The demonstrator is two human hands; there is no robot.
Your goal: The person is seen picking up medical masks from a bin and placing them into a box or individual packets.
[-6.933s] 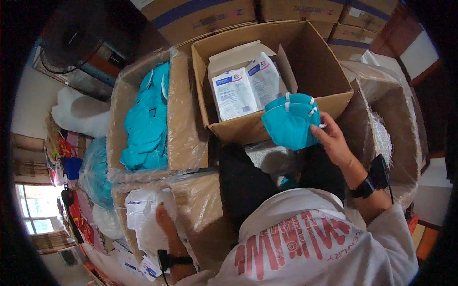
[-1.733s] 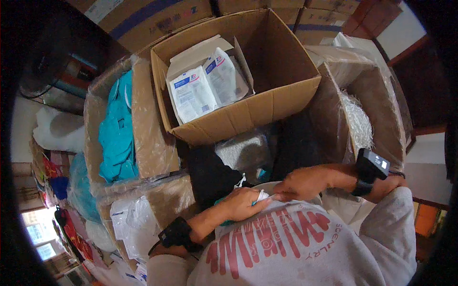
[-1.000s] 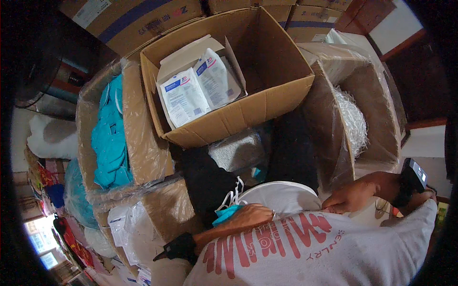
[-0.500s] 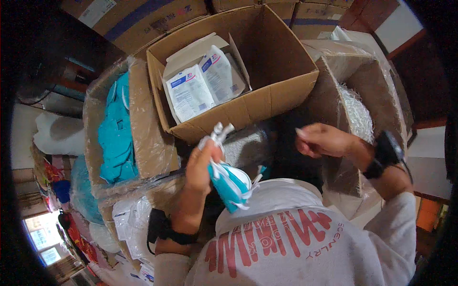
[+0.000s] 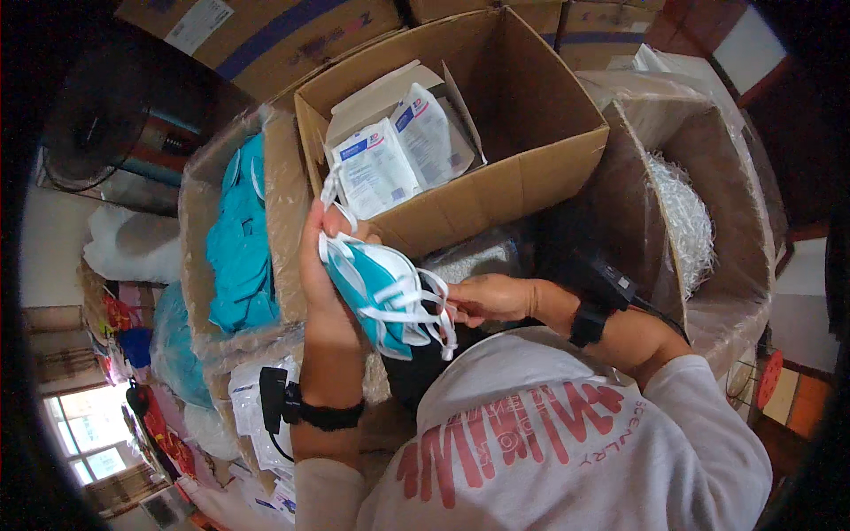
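Note:
Teal and white face masks (image 5: pixel 361 288) with white straps are nested together in front of my chest. My left hand (image 5: pixel 329 243) is closed around their far end, and a loop of strap sticks up past its fingers. At their right side, my right hand (image 5: pixel 487 299) has its fingers closed at the white straps (image 5: pixel 425 305); its fingertips are partly hidden there. Just beyond my hands is a cardboard box (image 5: pixel 496 195). Inside it a smaller open carton (image 5: pixel 359 96) contains white printed packets (image 5: pixel 379 168).
On the left, a plastic-lined box (image 5: pixel 288 221) holds a heap of teal masks (image 5: pixel 239 257). A box (image 5: pixel 651 230) on the right contains white strands (image 5: pixel 682 212). White packages (image 5: pixel 257 403) lie at lower left. Closed cartons (image 5: pixel 301 40) stand along the back.
My right hand has come left from beside the right box to the straps. My left hand has moved slightly left and away, tilting the masks so more of them shows.

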